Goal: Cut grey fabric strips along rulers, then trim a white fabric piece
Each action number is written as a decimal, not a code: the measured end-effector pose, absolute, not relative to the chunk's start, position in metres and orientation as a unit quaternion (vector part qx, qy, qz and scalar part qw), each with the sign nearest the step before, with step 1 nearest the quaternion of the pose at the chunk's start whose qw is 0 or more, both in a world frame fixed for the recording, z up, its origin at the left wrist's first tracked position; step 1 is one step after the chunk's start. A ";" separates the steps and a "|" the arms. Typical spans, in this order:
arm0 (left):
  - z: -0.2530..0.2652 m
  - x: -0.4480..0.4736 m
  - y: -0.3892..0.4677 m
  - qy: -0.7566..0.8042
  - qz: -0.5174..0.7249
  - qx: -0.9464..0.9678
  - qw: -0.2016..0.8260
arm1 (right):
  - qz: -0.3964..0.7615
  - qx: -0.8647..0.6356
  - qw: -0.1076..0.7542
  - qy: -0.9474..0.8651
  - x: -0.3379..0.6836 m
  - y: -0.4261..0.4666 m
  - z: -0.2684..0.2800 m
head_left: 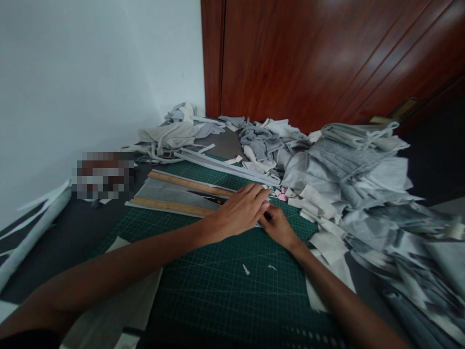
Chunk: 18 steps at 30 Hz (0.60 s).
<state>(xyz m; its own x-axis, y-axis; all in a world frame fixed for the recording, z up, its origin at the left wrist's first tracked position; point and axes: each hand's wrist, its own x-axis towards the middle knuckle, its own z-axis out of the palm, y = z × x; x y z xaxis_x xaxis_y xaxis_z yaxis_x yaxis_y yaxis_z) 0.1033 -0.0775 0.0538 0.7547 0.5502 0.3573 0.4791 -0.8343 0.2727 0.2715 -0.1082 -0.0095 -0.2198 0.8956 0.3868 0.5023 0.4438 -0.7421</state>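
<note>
My left hand [241, 208] lies across the right ends of two wooden rulers, its fingers bent and pressed together. Its fingertips meet my right hand [279, 227], whose fingers are curled in a pinch. What either hand holds is hidden between them. The upper ruler [189, 182] and the lower ruler [172, 206] rest along the long edges of a grey cloth piece [163, 192]. On that cloth, scissors [205, 195] with dark blades point left, partly covered by my left hand. A green gridded cutting mat [232, 286] lies underneath.
Grey and cream cloth scraps [259, 140] are heaped along the back. Folded cloth [345, 160] is stacked at the right. Long pale strips [228, 166] lie behind the rulers, with a small pink piece [282, 194] beyond my hands. A brown door [308, 58] stands behind.
</note>
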 end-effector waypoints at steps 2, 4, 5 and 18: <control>0.052 0.104 -0.077 0.281 0.219 0.931 0.079 | 0.248 -0.473 0.410 -0.739 0.272 -0.109 -0.010; 0.050 0.103 -0.076 0.278 0.218 0.933 0.072 | 0.258 -0.478 0.409 -0.734 0.274 -0.109 -0.011; 0.050 0.102 -0.075 0.274 0.214 0.935 0.068 | 0.264 -0.481 0.408 -0.730 0.276 -0.110 -0.012; 0.044 0.102 -0.071 0.250 0.189 0.949 0.025 | 0.147 -0.453 0.405 -0.781 0.271 -0.107 0.062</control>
